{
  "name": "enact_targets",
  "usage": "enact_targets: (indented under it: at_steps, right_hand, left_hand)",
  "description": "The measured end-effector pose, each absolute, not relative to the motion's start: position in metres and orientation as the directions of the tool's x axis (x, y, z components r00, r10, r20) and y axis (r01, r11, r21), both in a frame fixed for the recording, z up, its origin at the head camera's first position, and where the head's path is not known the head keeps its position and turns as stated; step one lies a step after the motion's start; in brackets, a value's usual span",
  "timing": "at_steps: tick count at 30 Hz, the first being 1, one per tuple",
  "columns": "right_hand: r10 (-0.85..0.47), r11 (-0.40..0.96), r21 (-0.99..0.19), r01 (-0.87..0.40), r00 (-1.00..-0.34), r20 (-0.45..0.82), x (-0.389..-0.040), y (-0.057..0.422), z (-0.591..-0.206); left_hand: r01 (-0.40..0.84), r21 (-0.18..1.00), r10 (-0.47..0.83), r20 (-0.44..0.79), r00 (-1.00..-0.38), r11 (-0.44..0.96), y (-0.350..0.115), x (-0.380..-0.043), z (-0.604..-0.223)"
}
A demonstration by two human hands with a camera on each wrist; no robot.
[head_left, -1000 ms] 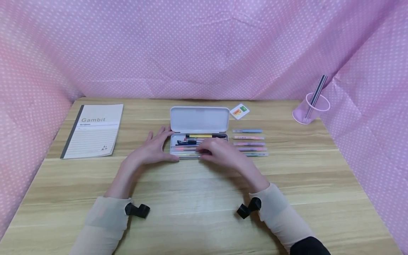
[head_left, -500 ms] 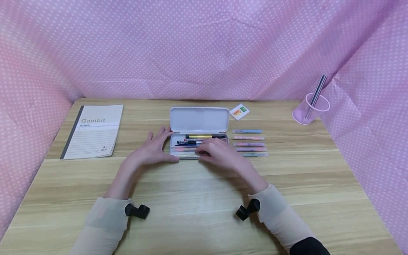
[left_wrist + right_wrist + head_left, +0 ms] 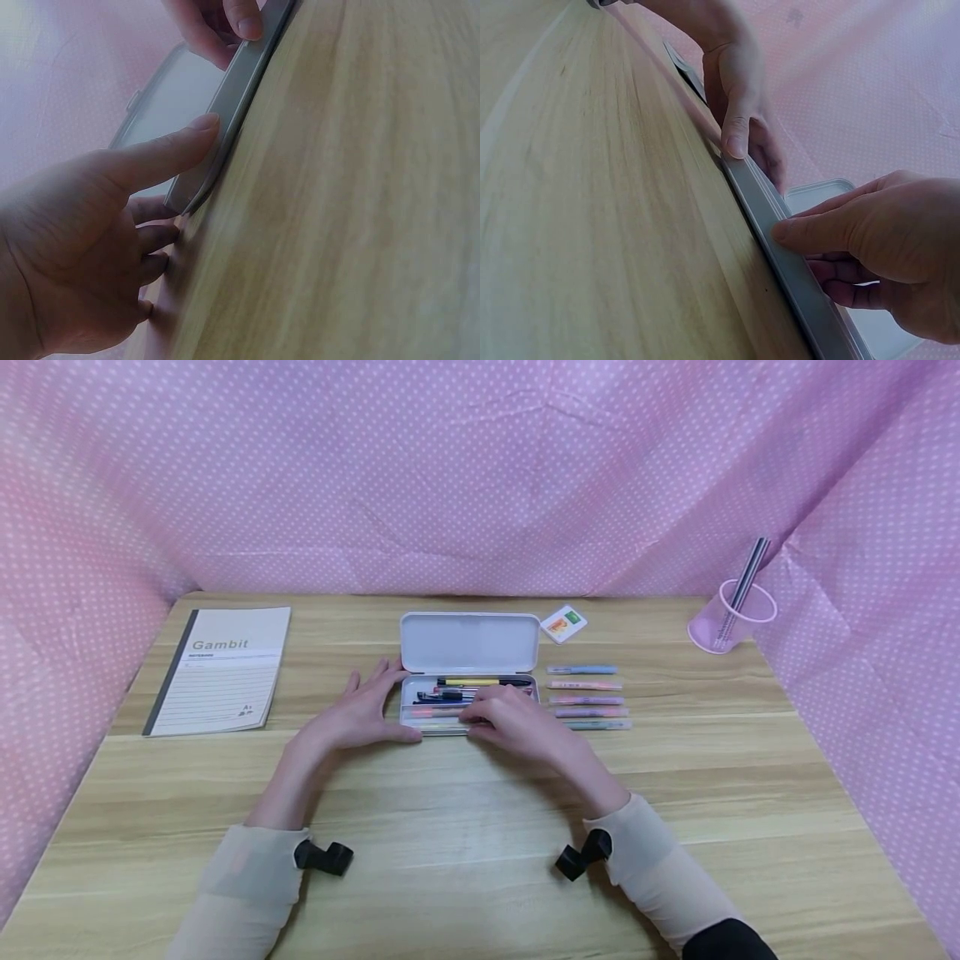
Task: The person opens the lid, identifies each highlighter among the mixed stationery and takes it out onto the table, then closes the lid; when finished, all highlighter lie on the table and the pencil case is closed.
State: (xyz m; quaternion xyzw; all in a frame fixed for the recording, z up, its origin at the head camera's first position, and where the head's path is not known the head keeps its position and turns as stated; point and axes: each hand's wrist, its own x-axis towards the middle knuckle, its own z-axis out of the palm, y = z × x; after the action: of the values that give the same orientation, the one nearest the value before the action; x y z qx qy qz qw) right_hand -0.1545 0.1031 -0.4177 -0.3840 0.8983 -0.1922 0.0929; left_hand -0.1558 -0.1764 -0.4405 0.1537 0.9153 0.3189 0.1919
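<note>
A pale metal pencil case lies with its lid raised and several pens inside. My left hand holds its left end, thumb along the front wall and the other fingers spread past the end toward the hinge corner. My right hand reaches over the case's front. Its thumb lies against the outer front wall, while the curled fingers go in behind that wall, over a pink-ended pen. The right fingertips are hidden inside, and I cannot tell whether they also pinch a pen.
Several pastel pens lie in a row right of the case. A small white packet sits behind them. A notebook lies at the left. The pink mesh cup with dark pencils stands back right, near the pink dotted curtain.
The right hand has shifted very slightly left and down over the case front. The left hand, the case and the row of pens look unmoved.
</note>
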Motion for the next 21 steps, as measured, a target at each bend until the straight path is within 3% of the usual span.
enact_targets:
  at_steps: [21]
  right_hand:
    - [-0.715, 0.644, -0.414, -0.643, -0.698, -0.029, -0.1533, 0.1020, -0.4179]
  left_hand:
    - [0.158, 0.649, 0.406, -0.253, -0.878, 0.745, -0.1768, -0.1556, -0.4405]
